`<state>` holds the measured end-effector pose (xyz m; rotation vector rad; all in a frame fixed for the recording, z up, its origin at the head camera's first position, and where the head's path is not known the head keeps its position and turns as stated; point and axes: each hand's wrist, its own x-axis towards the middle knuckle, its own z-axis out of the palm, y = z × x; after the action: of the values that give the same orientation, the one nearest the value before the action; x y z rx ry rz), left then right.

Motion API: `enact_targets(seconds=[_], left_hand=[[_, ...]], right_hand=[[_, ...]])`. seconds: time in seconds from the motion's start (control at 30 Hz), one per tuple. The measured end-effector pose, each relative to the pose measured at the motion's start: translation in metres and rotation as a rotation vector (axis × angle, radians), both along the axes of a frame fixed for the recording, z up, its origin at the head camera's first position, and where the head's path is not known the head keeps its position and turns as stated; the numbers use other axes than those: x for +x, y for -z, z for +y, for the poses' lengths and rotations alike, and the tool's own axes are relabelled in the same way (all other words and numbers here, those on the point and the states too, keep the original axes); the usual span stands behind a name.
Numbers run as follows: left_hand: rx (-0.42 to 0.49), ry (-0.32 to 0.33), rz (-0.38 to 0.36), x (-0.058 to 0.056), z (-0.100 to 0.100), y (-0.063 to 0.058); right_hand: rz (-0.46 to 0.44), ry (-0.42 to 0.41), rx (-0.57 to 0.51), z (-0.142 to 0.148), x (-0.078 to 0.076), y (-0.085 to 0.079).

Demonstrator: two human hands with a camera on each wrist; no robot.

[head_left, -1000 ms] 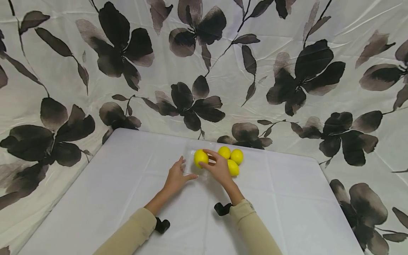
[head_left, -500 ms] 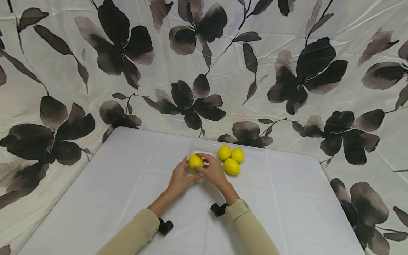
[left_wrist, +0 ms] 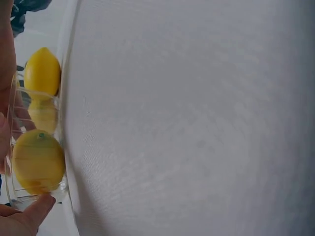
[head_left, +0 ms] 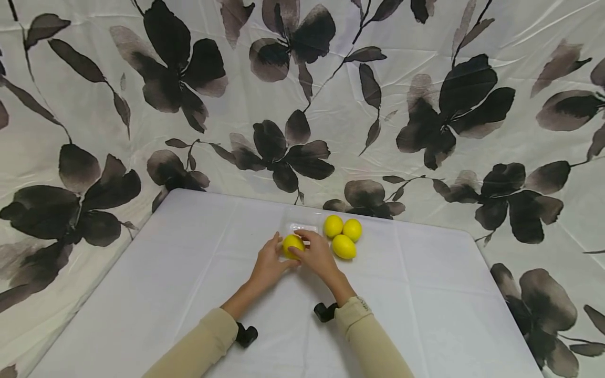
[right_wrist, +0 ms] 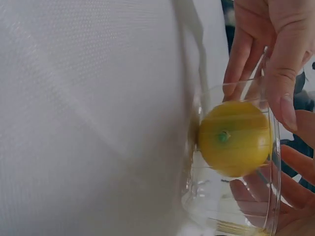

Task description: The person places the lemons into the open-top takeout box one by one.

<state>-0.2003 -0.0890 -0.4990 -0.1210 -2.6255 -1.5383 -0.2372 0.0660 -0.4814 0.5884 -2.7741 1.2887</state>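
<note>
A yellow lemon sits low inside a clear plastic container; both wrist views show it through the transparent wall. My right hand holds this lemon from the right, thumb on its near side and fingers over its far side. My left hand grips the container's near left end. In the right wrist view its thumb lies along the near wall with other fingers behind. Just right of the container rest three more lemons, one of them appearing past the container in the left wrist view.
A white cloth covers the table, whose far edge runs just behind the container and lemons. Beyond stands a white floral backdrop. Black devices are worn at both wrists below beige sleeves.
My right hand has brought the lemon left and toward me, then down into the container between both hands. The left hand has shifted slightly right. The three other lemons stay put.
</note>
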Motion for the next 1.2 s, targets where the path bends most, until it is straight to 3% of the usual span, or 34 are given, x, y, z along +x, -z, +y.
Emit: enact_targets(seconds=[0.23, 0.47, 0.67, 0.83, 1.2], left_hand=[[-0.022, -0.015, -0.019, 0.0, 0.003, -0.003], [-0.008, -0.01, -0.073, -0.001, 0.004, -0.005], [0.01, -0.009, -0.075, -0.001, 0.004, -0.005], [0.014, 0.002, -0.074, -0.002, 0.004, -0.003], [0.017, 0.013, -0.084, -0.005, 0.002, -0.003]], right_hand=[[-0.035, 0.013, -0.125, 0.015, -0.002, -0.003], [0.016, 0.019, -0.251, 0.034, -0.002, -0.004], [0.027, 0.021, -0.362, 0.049, -0.002, -0.008], [-0.006, 0.056, -0.392, 0.063, -0.003, -0.01], [0.022, 0.15, -0.365, 0.092, -0.006, -0.006]])
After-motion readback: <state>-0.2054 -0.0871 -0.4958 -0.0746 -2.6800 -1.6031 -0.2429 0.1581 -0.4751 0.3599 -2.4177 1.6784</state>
